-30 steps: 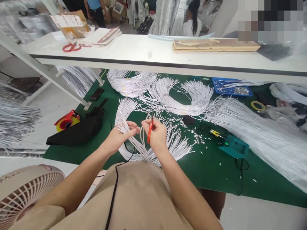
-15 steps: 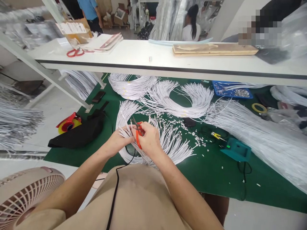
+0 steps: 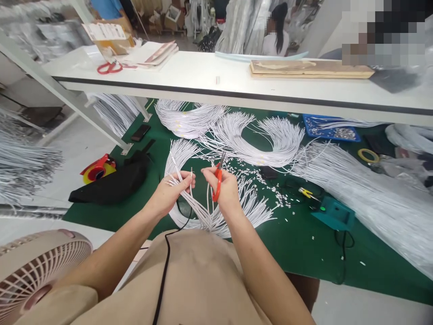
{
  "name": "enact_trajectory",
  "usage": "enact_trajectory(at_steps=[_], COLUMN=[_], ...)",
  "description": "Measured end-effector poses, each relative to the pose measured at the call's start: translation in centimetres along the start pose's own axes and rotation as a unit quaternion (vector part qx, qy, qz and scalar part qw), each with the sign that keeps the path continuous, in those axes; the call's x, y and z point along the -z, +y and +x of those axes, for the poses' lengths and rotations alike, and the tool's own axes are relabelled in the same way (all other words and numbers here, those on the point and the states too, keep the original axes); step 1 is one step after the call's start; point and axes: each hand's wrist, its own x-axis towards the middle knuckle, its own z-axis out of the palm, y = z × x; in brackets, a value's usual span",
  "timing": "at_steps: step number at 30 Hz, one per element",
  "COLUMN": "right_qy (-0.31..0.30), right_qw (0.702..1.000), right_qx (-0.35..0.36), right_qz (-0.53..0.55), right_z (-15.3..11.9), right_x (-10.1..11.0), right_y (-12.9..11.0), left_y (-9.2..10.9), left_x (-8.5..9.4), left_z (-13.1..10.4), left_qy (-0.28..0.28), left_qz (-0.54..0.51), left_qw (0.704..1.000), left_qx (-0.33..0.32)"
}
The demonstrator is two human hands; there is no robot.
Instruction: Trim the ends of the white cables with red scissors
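Observation:
My left hand [image 3: 172, 189] is closed round several white cables [image 3: 194, 205], with one cable end standing up between thumb and fingers. To its right, my right hand [image 3: 226, 187] grips orange-handled scissors [image 3: 218, 183], whose dark blades point up and away from me. The scissors are apart from the cables in my left hand. Below both hands lies a curved bundle of white cables [image 3: 250, 203] with its loose ends fanned out to the right. Small cut white pieces [image 3: 243, 169] are scattered behind it on the green table [image 3: 287, 243].
More white cable bundles [image 3: 203, 119] lie further back, beneath a white shelf [image 3: 189, 70]. A red and yellow tape dispenser [image 3: 99, 169] and a black cloth item [image 3: 111, 180] are left. On the right are a teal device [image 3: 333, 212], yellow-handled cutters [image 3: 306, 192] and a blue tray [image 3: 329, 128].
My right hand, with the scissors, has moved right, away from my left hand. The blades have swung upward. My left hand still holds the cables.

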Motion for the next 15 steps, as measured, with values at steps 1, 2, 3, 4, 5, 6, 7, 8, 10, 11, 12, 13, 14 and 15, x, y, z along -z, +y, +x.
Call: enact_trajectory(at_steps=[1,2,3,4,5,6,7,8,10,11,12,13,14,15], right_qy=[-0.015,-0.04,-0.068,-0.097,-0.125,-0.154,-0.179,-0.198,-0.206,-0.192,-0.169,-0.141,-0.115,-0.092], right_qw=[1.0,0.998,0.996,0.993,0.989,0.984,0.979,0.975,0.975,0.979,0.985,0.99,0.992,0.987], right_qx=[-0.004,-0.008,-0.014,-0.022,-0.031,-0.039,-0.044,-0.045,-0.039,-0.032,-0.023,-0.01,0.008,0.029], right_qz=[0.025,0.044,0.059,0.068,0.075,0.078,0.081,0.085,0.081,0.067,0.041,-0.001,-0.059,-0.129], right_z=[0.2,0.4,0.6,0.6,0.7,0.6,0.6,0.5,0.5,0.4,0.4,0.4,0.3,0.3], right_x=[0.1,0.3,0.3,0.4,0.4,0.3,0.3,0.2,0.2,0.3,0.4,0.6,0.8,1.0], right_y=[-0.3,-0.6,-0.8,-0.9,-1.0,-1.0,-1.0,-0.9,-0.7,-0.5,-0.3,-0.1,0.1,0.3], left_y=[0.0,0.1,0.1,0.1,0.2,0.2,0.3,0.3,0.5,0.5,0.6,0.6,0.7,0.6], left_x=[-0.1,-0.2,-0.3,-0.3,-0.4,-0.5,-0.5,-0.6,-0.5,-0.5,-0.4,-0.4,-0.3,-0.2], left_z=[-0.1,-0.1,-0.2,-0.3,-0.3,-0.4,-0.4,-0.5,-0.5,-0.5,-0.5,-0.5,-0.5,-0.4], left_qy=[-0.008,-0.017,-0.024,-0.031,-0.039,-0.046,-0.053,-0.057,-0.054,-0.047,-0.038,-0.029,-0.021,-0.015], left_qz=[0.003,0.003,-0.001,-0.006,-0.011,-0.014,-0.016,-0.017,-0.019,-0.017,-0.013,-0.004,0.008,0.022], left_qw=[1.0,1.0,1.0,0.999,0.999,0.999,0.998,0.998,0.998,0.999,0.999,1.0,1.0,1.0], left_qx=[-0.004,-0.008,-0.012,-0.016,-0.02,-0.023,-0.025,-0.025,-0.017,-0.013,-0.009,-0.007,-0.006,-0.005])
